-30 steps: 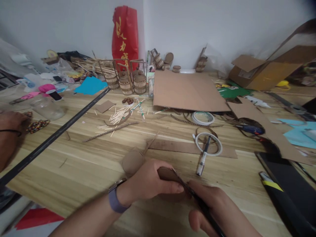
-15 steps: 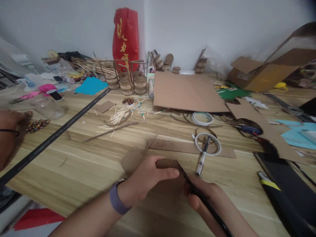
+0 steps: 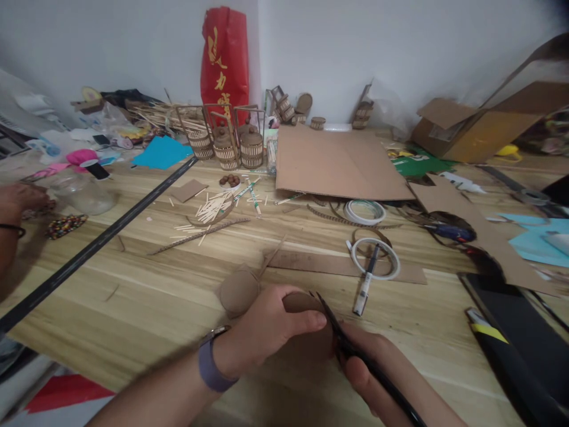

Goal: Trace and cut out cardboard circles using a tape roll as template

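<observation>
My left hand [image 3: 275,323] is closed on a brown cardboard piece with a rounded edge [image 3: 306,347], thumb on top and fingers beneath. In my right hand [image 3: 367,356] is a pair of black scissors [image 3: 351,347], its blades at the right edge of that cardboard and slightly apart at the tips. A round cardboard disc [image 3: 240,290] lies on the table just left of my left hand. Beyond my hands lies a flat cardboard strip [image 3: 311,265]. On its right end rest a white tape roll [image 3: 397,261] and a marker pen [image 3: 365,287].
Small lidded baskets [image 3: 252,148] stand before a red bag [image 3: 224,59]. Short sticks [image 3: 213,207], a cardboard sheet [image 3: 338,163], a glue gun [image 3: 451,231] and a box cutter [image 3: 486,332] lie around. Another person's hand [image 3: 22,198] is at the left, by a glass jar [image 3: 84,193].
The scissor blades have parted a little at the cardboard's edge, and my right thumb has shifted. The other person's hand at the left has moved slightly.
</observation>
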`<state>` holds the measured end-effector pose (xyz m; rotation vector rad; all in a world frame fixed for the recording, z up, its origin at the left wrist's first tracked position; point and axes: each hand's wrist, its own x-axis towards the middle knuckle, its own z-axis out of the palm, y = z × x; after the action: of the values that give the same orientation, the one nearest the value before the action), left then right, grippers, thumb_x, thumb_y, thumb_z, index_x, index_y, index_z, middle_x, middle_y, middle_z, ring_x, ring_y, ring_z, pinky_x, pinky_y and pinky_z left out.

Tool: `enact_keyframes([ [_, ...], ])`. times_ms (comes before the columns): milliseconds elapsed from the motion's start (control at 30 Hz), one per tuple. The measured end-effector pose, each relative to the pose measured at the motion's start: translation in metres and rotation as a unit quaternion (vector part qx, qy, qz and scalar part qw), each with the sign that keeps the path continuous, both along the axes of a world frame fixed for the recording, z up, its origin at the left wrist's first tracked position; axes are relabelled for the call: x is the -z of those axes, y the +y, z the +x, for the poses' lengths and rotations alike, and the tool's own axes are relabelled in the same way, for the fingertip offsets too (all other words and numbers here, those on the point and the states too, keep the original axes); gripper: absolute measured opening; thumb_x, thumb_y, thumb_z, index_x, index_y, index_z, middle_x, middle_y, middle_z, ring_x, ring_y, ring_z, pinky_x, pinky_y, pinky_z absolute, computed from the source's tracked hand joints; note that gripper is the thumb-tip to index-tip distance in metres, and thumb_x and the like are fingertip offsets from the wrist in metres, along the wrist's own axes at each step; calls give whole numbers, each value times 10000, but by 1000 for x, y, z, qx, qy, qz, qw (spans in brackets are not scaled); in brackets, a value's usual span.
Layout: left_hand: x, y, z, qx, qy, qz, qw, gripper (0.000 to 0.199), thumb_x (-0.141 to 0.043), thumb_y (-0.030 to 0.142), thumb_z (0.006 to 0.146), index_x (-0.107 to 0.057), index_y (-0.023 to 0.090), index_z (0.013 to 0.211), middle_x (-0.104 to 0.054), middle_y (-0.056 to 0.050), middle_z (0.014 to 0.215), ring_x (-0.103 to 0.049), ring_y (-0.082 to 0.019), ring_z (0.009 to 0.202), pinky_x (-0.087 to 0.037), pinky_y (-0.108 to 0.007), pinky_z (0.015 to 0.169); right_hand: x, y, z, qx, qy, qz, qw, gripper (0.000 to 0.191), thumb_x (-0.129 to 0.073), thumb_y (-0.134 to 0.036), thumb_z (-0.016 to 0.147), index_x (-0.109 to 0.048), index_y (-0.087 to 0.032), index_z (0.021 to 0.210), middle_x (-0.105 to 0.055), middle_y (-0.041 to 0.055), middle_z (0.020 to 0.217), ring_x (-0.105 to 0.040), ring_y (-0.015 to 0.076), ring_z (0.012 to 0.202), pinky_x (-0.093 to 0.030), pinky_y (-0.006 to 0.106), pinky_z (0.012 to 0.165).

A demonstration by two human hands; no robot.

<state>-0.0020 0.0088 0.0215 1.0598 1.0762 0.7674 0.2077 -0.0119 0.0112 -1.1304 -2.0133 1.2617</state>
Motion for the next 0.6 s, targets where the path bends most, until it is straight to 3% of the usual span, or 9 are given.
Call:
enact_keyframes([
  [367, -1, -1, 2, 4, -26, 7, 1000, 322, -836, 349, 737, -810, 182, 1010, -827, -36, 1075, -722, -277, 1071, -526, -361, 942, -8, -7, -7, 22, 9, -19, 1000, 707, -334, -829, 939, -610, -198, 777, -520, -7, 637, -430, 146, 546, -339, 263, 487],
  [600, -3, 0, 0, 26, -36, 9, 999, 328, -830, 345, 751, -811, 174, 1030, -826, -44, 1086, -725, -279, 1067, -520, -369, 949, -11, -6, -6, 21, -17, 2, 1000, 725, -315, -844, 931, -621, -207, 765, -573, 7, 643, -476, 156, 561, -352, 264, 510],
])
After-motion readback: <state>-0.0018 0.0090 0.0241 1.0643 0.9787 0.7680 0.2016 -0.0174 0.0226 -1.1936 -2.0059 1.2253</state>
